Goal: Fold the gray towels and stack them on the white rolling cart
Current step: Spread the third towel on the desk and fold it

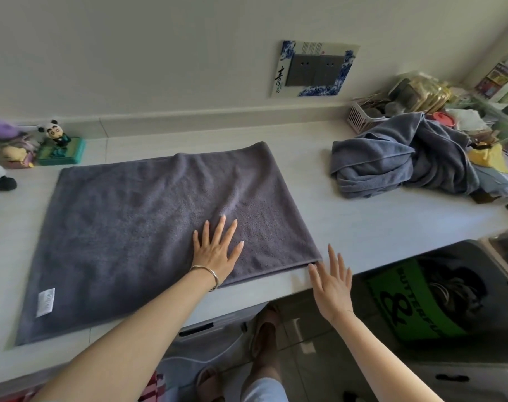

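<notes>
The clutter at the far right of the worktop (348, 227) is cut off by the frame edge and too jumbled to name, apart from a pale slatted basket (360, 116); the figurines at the far left are partly cut off too, only a panda-headed one (55, 132) being clear; below the worktop edge a dark object with a green printed panel (415, 303) shows only part of its lettering; both forearms run out of the bottom of the view.

A gray towel (148, 227) lies spread flat on the worktop in front of the person, its near left corner bearing a white label (45, 302), its far edge slightly rumpled; a second heap of gray towels (400, 161) sits crumpled at the right, well apart from the flat one.

The left hand (218, 250), a thin bangle (209, 274) on its wrist, rests palm down on the near right part of the spread towel, fingers straight and fanned wide, holding nothing; the right hand (332, 288) is also wide, fingers straight and spread, just beside the towel's near right corner with the thumb at that corner; whether it touches the towel or worktop or hovers over them cannot be told; it holds nothing.
</notes>
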